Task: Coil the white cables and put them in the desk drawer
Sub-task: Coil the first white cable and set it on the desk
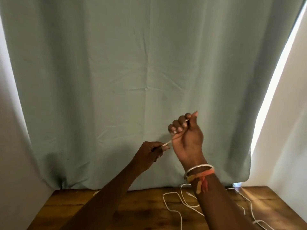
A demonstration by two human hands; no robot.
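Observation:
Both my hands are raised in front of a green curtain, above a wooden desk (141, 213). My right hand (187, 138) is closed in a fist around a thin white cable (167, 143), whose end pokes out by the thumb. My left hand (152, 152) pinches the same cable just to the left and lower, so a short taut stretch runs between the two hands. More loose white cable (174, 206) lies in loops on the desk below my right forearm and trails off to the right (250, 208). No drawer is in view.
The grey-green curtain (132, 80) hangs right behind the desk's back edge. White walls stand on both sides, and bright light comes through a gap (272, 90) at the curtain's right. Bangles and an orange thread circle my right wrist (199, 173).

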